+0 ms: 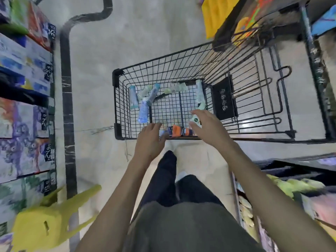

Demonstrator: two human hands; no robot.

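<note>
L hand (pixel 150 140), R hand (pixel 207 127) both spread over orange bottle (pixel 177 130) in cart (pixel 115 79).

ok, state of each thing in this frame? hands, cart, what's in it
cart: upright, partly loaded.
orange-and-blue pack: lying flat between the hands, not gripped.
blue-white bottles: lying on their sides, left end.
white-green tube: lying along the right wall.
left hand: open, fingers spread over the near rim, holding nothing.
right hand: open, reaching in; contact with the tube unclear.
yellow stool: on the floor, seemingly tipped over.
</note>
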